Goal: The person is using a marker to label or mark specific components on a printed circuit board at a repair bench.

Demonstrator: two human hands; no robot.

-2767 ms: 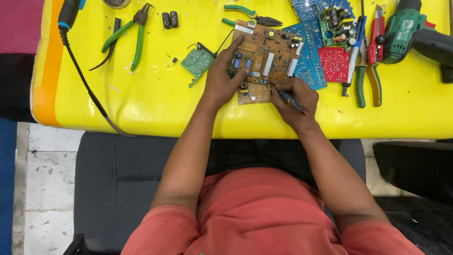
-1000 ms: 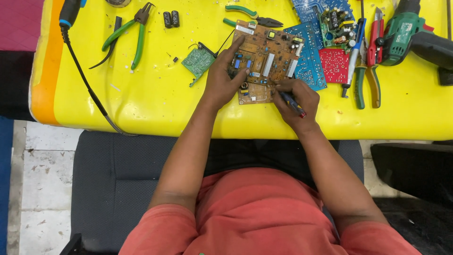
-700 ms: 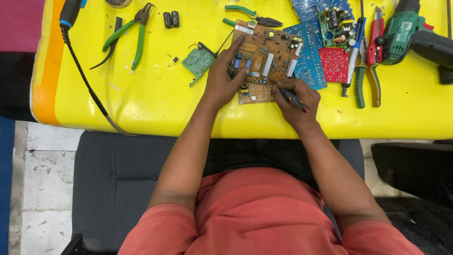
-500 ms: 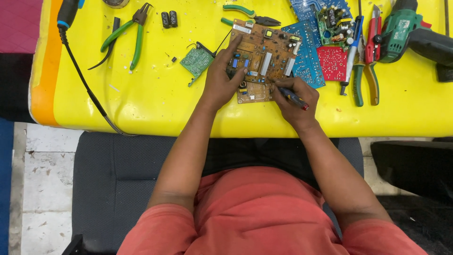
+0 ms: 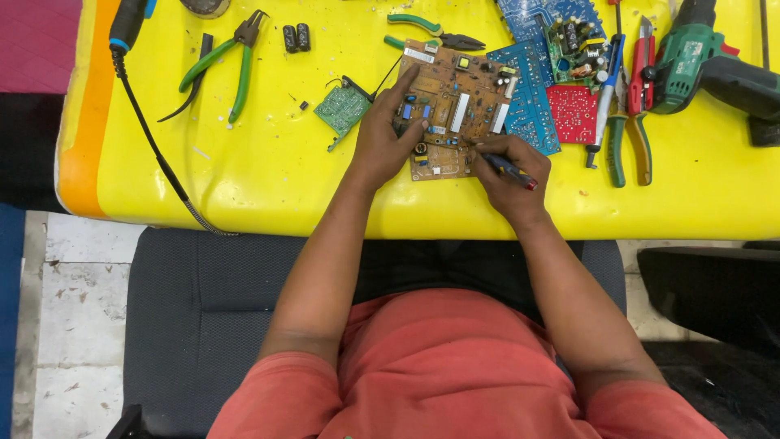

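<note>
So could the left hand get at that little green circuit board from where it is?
Probably yes. The left hand rests on the brown circuit board, and the small green circuit board lies just beside it on the yellow table, with only loose wires between them.

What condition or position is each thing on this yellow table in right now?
Brown circuit board: flat, pinned by left hand.
Small tool: gripped in right hand, tip on the board.
Green pliers: lying with handles spread.
Small green board: lying loose.
Green drill: on its side.
Red board: lying flat.
</note>
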